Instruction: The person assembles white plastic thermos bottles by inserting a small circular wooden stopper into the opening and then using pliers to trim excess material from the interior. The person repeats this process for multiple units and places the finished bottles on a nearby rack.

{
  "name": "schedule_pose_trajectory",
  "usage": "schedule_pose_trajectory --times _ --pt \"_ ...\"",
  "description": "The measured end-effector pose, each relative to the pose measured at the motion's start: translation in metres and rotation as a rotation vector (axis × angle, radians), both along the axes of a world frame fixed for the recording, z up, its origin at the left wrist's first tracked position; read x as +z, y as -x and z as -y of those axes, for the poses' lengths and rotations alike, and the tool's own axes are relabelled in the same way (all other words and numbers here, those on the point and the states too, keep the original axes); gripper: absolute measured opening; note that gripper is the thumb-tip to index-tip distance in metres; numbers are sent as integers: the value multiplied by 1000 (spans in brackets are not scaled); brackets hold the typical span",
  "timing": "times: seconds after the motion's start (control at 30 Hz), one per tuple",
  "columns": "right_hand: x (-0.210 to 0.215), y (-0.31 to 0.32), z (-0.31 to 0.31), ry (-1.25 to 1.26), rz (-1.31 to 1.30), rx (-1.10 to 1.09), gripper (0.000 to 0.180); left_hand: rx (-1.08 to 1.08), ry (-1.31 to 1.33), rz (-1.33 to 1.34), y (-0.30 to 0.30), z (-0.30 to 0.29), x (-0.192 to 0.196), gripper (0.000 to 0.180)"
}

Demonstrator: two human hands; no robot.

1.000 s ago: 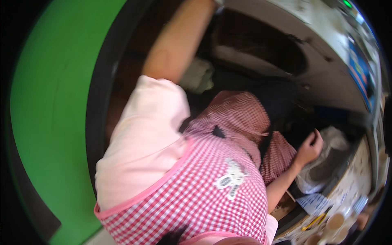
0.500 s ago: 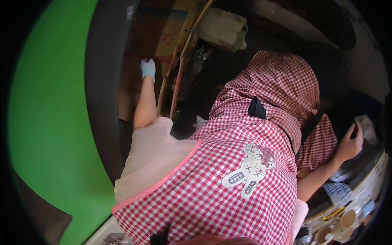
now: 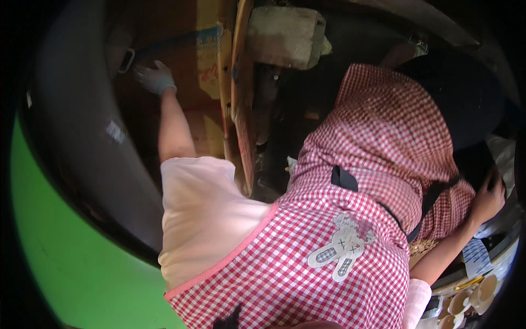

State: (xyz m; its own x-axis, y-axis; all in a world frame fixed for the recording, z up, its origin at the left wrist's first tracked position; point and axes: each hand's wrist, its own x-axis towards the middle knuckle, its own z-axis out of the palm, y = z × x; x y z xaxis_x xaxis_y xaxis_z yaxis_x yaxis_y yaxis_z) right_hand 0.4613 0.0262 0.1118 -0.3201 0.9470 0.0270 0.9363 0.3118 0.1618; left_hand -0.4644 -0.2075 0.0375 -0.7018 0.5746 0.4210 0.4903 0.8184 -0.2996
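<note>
My left hand (image 3: 156, 78), in a pale thin glove, reaches out at the upper left over a brown cardboard box (image 3: 189, 68). Its fingers are spread and hold nothing. Just beyond the fingertips is a small white loop-shaped handle (image 3: 127, 60). At the far right my right hand (image 3: 489, 198) is bare, its fingers bent in beside a greyish clear plastic sheet or bag (image 3: 503, 159). What those fingers close on is too dark to make out. Between my arms hangs a red and white checked apron (image 3: 350, 219) with a rabbit patch (image 3: 341, 248).
A green surface (image 3: 71, 257) with a dark curved rim (image 3: 82, 137) lies on the left. A grey block (image 3: 285, 37) stands beyond the box's raised flap (image 3: 241, 109). Several cups (image 3: 485, 293), a yellow tool (image 3: 469, 283) and a blue-white packet (image 3: 476, 257) crowd the lower right.
My left hand has moved left over the box, and its fingers have spread. The green surface has shifted down and left in view. My right hand stays by the plastic at the far right.
</note>
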Motion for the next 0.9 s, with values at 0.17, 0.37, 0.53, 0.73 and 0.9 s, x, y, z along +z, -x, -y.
schedule_pose_trajectory --times 0.17,0.37,0.53,0.73,0.9 --pt "37 -25 71 115 -1 -202 27 99 9 106 71 -40 77 75" --pt "72 -21 130 136 -116 -243 24 330 -12 308 153 -49 114 66" --pt "61 -13 125 138 -42 -200 24 313 -454 307 136 7 120 60" --pt "8 -30 66 132 16 -144 27 225 -1153 473 105 16 112 53" --pt "-38 -1 21 74 -194 -194 26 103 -1687 800 35 -14 83 47"
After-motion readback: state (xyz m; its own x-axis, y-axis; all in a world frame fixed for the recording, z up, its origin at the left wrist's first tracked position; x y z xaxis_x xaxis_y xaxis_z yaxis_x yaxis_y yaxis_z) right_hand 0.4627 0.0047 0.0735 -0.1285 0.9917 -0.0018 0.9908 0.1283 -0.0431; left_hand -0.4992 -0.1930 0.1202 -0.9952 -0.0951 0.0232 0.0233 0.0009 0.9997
